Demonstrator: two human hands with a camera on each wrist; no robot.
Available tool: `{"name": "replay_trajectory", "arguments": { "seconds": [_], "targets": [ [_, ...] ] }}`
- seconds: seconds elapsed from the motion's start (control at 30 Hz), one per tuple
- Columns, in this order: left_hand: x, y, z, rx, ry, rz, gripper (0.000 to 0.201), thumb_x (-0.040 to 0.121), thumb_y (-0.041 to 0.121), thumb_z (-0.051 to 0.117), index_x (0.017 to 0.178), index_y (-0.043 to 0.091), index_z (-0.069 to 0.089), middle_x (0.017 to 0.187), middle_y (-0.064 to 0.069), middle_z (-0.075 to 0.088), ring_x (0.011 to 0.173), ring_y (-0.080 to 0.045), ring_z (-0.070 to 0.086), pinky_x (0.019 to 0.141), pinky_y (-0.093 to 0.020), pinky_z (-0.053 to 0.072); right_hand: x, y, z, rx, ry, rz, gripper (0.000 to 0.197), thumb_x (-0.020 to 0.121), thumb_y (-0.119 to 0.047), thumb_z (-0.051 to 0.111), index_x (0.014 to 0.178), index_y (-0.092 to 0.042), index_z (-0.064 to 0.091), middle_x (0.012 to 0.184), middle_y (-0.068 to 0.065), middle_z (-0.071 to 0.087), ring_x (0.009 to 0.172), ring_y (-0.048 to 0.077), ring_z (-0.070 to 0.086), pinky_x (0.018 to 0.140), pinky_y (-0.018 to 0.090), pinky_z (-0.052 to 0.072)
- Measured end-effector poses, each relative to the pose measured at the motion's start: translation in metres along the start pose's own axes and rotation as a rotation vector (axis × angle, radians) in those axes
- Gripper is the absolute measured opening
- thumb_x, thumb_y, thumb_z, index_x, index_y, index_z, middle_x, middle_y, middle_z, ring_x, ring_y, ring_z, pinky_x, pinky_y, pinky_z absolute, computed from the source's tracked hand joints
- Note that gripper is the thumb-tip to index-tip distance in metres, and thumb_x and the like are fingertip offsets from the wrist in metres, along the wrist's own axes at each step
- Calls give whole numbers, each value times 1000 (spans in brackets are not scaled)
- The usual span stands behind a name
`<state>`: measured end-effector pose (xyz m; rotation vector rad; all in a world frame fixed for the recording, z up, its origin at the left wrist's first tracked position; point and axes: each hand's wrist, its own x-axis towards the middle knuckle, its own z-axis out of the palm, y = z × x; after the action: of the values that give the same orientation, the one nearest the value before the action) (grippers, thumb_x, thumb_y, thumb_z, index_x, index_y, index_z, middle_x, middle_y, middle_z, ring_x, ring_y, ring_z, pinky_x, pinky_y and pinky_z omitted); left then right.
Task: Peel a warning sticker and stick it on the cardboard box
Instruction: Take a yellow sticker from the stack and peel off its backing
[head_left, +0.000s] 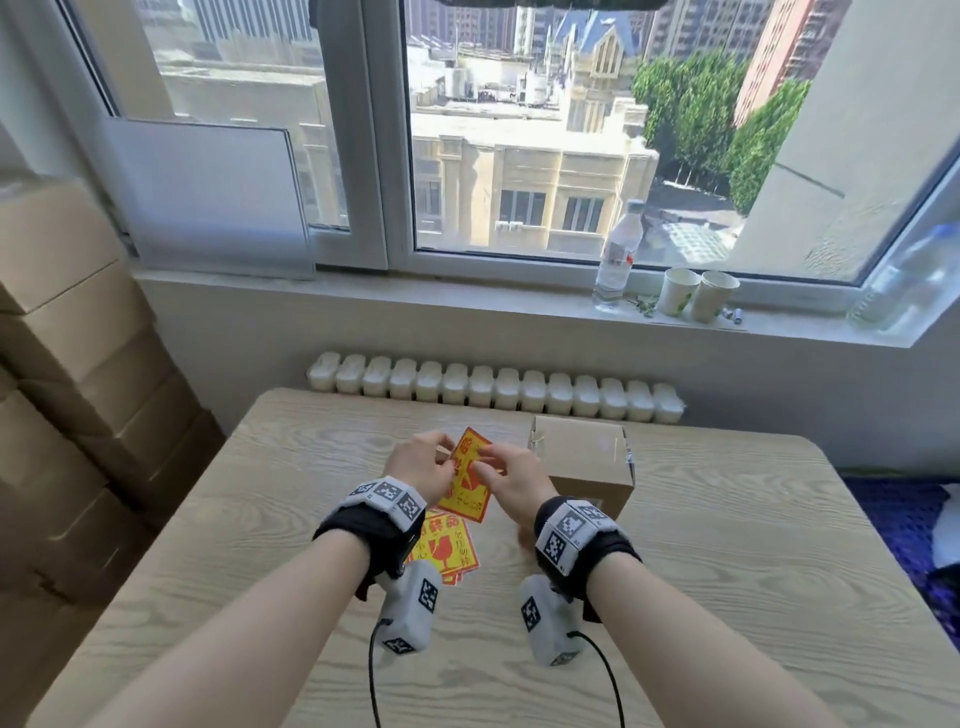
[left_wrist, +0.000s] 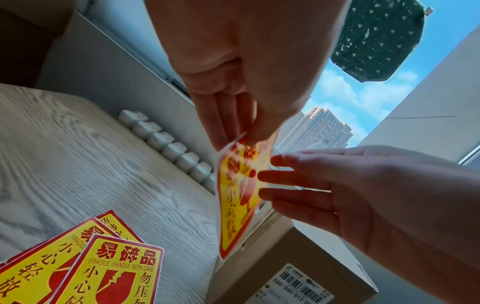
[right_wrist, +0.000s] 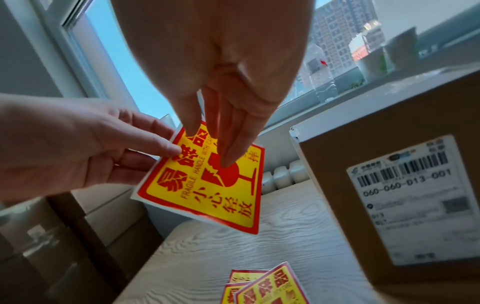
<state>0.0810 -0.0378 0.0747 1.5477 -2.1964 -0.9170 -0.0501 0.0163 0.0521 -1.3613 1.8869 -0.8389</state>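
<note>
At the far left, a stack of plain brown cardboard cartons (head_left: 67, 364) rises beside the pale wood-grain table (head_left: 727, 571), close to its left edge. The table's left half is bare wood out to that edge.

Nearer the middle, a small fan of red-and-yellow rectangular "fragile" warning stickers (head_left: 447, 545) lies flat on the table, partly hidden in the head view under the left wrist strap.

Above the fan, the left hand (head_left: 421, 467) holds one red-and-yellow warning sticker on its white backing (head_left: 467, 480) up off the table, pinching its upper left edge between thumb and fingers; the right wrist view shows the thumb on the printed face and fingers behind. The sheet hangs tilted, its lower edge free in the air, clear of the table and of the fan below.

The right hand (head_left: 511, 480) meets the sticker from the other side with fingers nearly straight and close together, fingertips (right_wrist: 228, 162) resting on the printed face near its upper part. Whether a corner has lifted from the backing I cannot tell.

Just right of the hands stands the closed brown cardboard box (head_left: 587, 467) with a white barcode label (right_wrist: 405, 197) on its near side. It sits apart from the held sticker, with a narrow gap between them. Right of the box the tabletop runs open to its right edge.

Behind the table's far edge runs a white ribbed radiator (head_left: 493, 387) under the window sill.
</note>
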Motion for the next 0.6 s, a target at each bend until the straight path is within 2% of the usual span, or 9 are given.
{"name": "replay_trajectory", "arguments": {
  "seconds": [0.07,0.13,0.2,0.3,0.37,0.43,0.47,0.53,0.6],
  "targets": [
    [-2,5,1,-42,-27,36,25,85,13,58,109,12,66,108,-8,74,101,-19,69,87,-30,55,3,0,2,119,-10,19,40,91,-26,56,127,-7,57,121,15,65,106,25,64,94,43,53],
    [-5,8,2,-156,-58,44,24,83,15,61,106,14,68,104,-6,75,97,-16,70,89,-33,56,8,2,2,194,-16,19,40,91,-25,55,127,-9,56,119,15,66,106,27,64,94,47,53],
    [-6,9,3,-247,-74,19,29,80,13,63,109,14,67,105,-7,75,98,-15,70,92,-37,55,7,0,1,249,-24,24,42,92,-22,55,131,-7,53,122,15,64,109,27,63,96,46,52],
    [-5,11,3,-278,-79,0,34,81,4,56,113,9,66,109,-12,73,101,-20,69,94,-38,54,6,0,-1,353,-62,28,31,94,-14,51,123,-5,58,113,15,66,100,28,65,91,40,54],
    [-5,12,3,-299,-77,-4,30,85,4,53,112,6,66,110,-14,72,97,-23,70,85,-31,57,7,3,-1,378,-61,27,28,94,-11,50,119,-6,62,112,17,68,100,31,66,91,42,55],
    [-5,14,2,-330,-74,-23,25,89,10,55,109,6,68,108,-14,72,90,-22,69,68,-17,57,6,5,0,368,-56,20,27,94,-12,52,117,-9,64,112,18,69,103,31,67,92,47,54],
    [-5,15,1,-339,-76,-33,23,89,14,56,107,6,69,107,-14,72,88,-22,69,67,-18,57,6,6,0,357,-55,16,27,94,-13,52,117,-11,64,111,18,70,103,31,67,92,48,54],
    [-5,17,0,-359,-87,-56,24,91,21,55,103,5,69,105,-15,71,87,-26,70,76,-32,57,5,5,-1,338,-54,10,27,94,-16,52,119,-12,63,112,16,70,103,29,67,91,48,55],
    [-4,20,-1,-385,-97,-69,25,92,22,54,99,3,68,104,-18,71,82,-27,68,73,-33,55,4,5,-3,320,-44,0,28,94,-17,51,120,-12,62,113,15,69,104,28,66,92,47,54]
  ]
}}
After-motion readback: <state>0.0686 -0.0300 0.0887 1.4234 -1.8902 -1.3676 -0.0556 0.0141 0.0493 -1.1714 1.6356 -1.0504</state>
